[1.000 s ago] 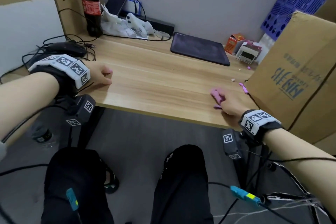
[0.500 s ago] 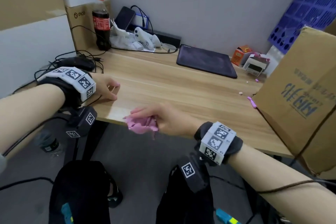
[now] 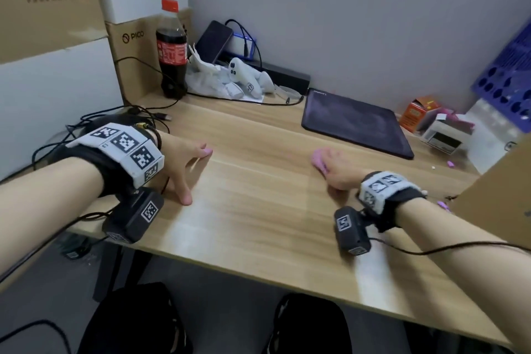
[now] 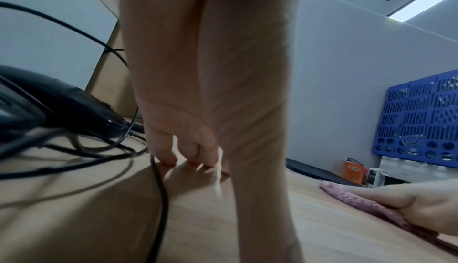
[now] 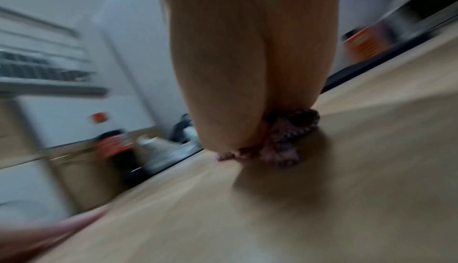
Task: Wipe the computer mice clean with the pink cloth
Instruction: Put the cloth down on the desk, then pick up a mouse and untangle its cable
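The cloth (image 3: 319, 160) is pink with a small bumpy pattern. The table (image 3: 258, 210) is light brown wood with long stripes. The mat (image 3: 356, 122) is dark. The bottle (image 3: 171, 52) is dark brown with a red cap and a red label. The crate (image 3: 508, 72) is blue with holes. The wrist bands (image 3: 126, 149) are white with black squares.

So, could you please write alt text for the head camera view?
Right hand presses a crumpled pink cloth onto a light wooden desk; left hand rests fingertips-down beside tangled black cables.
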Available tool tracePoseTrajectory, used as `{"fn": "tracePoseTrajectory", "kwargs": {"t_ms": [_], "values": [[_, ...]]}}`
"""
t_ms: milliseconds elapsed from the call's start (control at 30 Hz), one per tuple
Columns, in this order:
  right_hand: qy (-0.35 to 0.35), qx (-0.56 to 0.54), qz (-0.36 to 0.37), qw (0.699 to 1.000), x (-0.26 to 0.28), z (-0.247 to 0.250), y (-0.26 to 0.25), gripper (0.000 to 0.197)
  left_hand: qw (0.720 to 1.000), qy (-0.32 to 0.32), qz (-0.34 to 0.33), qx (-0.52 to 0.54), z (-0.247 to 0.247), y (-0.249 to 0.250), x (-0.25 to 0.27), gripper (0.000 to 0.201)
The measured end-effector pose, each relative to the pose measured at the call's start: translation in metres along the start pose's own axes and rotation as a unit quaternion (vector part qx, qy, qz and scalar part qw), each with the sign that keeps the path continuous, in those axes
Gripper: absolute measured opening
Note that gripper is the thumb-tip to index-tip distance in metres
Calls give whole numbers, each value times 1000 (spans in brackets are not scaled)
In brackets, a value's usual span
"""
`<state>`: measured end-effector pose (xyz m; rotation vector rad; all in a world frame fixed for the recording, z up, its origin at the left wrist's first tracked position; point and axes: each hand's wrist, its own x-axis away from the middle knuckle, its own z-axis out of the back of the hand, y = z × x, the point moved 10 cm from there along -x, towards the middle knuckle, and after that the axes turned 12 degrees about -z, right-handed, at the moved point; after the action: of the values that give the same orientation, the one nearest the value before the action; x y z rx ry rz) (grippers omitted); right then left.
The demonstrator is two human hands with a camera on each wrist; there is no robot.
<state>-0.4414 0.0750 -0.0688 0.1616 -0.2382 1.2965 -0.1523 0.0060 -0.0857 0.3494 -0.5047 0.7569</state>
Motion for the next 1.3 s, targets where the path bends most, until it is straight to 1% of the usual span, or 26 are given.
{"fn": "tracePoseTrajectory", "kwargs": {"t_ms": [33, 67, 100, 133, 200, 233, 300, 333, 367, 433, 467, 567, 600, 667, 700, 733, 767, 833, 867, 900, 1000, 1033, 1100, 1133, 1200, 1300], "values": [[-7, 57, 55, 997, 4, -8, -34, 35, 1000, -7, -1, -2, -1, 0, -1, 142], [-11, 104, 114, 988, 14, -17, -67, 50, 1000, -13, -2, -7, 0, 1, -2, 142], [-19, 130, 180, 975, 32, -30, -102, 64, 1000, -18, -2, -16, -3, 1, -4, 142], [-33, 135, 242, 960, 56, -36, -133, 72, 999, -20, -2, -30, -1, 2, -6, 143], [-115, 109, 340, 927, 108, -59, -178, 78, 998, -31, -1, -47, -2, 3, -8, 143], [-153, 76, 387, 906, 134, -64, -194, 77, 998, -33, -2, -48, -1, 4, -8, 143], [-222, -15, 449, 865, 171, -60, -211, 78, 999, -37, -6, -40, -1, 6, -7, 140], [-249, -49, 460, 851, 179, -56, -212, 79, 999, -38, -13, -32, -1, 6, -7, 138], [-255, -77, 458, 848, 176, -47, -211, 77, 999, -38, -22, -22, -1, 6, -7, 135], [-227, -136, 413, 871, 151, -23, -203, 66, 999, -23, -43, 2, 1, 8, -6, 125], [-209, -171, 377, 886, 132, -9, -194, 60, 998, -3, -55, 15, 5, 9, -6, 114], [-150, -249, 236, 927, 63, 29, -155, 51, 990, 97, -95, 38, 31, 10, 1, 65], [-126, -279, 181, 935, 39, 40, -137, 47, 985, 125, -106, 51, 39, 9, 8, 55], [-68, -338, 86, 935, 0, 63, -111, 38, 976, 167, -106, 89, 49, 0, 23, 45], [-41, -371, 54, 926, -17, 73, -103, 34, 972, 182, -104, 108, 52, -6, 31, 42], [-17, -415, 31, 909, -32, 82, -96, 35, 969, 192, -100, 120, 53, -12, 39, 39], [0, -463, 16, 886, -43, 90, -92, 41, 966, 204, -93, 127, 54, -19, 46, 37], [-6, -550, 22, 835, -64, 97, -95, 65, 960, 236, -71, 134, 56, -37, 60, 32], [-19, -570, 34, 820, -71, 97, -100, 74, 956, 253, -56, 138, 57, -47, 67, 32], [-22, -566, 38, 823, -76, 95, -106, 76, 952, 268, -38, 143, 56, -57, 74, 33], [-32, -526, 52, 848, -75, 78, -132, 62, 947, 288, 32, 137, 52, -85, 93, 39], [-43, -484, 65, 872, -70, 69, -145, 56, 948, 286, 52, 132, 49, -93, 96, 40], [-67, -332, 98, 936, -58, 52, -173, 43, 952, 269, 85, 119, 41, -105, 100, 43], [-86, -268, 123, 952, -52, 43, -190, 39, 955, 259, 95, 112, 37, -110, 100, 45], [-123, -211, 167, 955, -35, 31, -224, 33, 957, 249, 103, 110, 30, -118, 101, 49], [-156, -193, 196, 949, -16, 19, -272, 25, 958, 246, 97, 115, 27, -121, 105, 50]]}}
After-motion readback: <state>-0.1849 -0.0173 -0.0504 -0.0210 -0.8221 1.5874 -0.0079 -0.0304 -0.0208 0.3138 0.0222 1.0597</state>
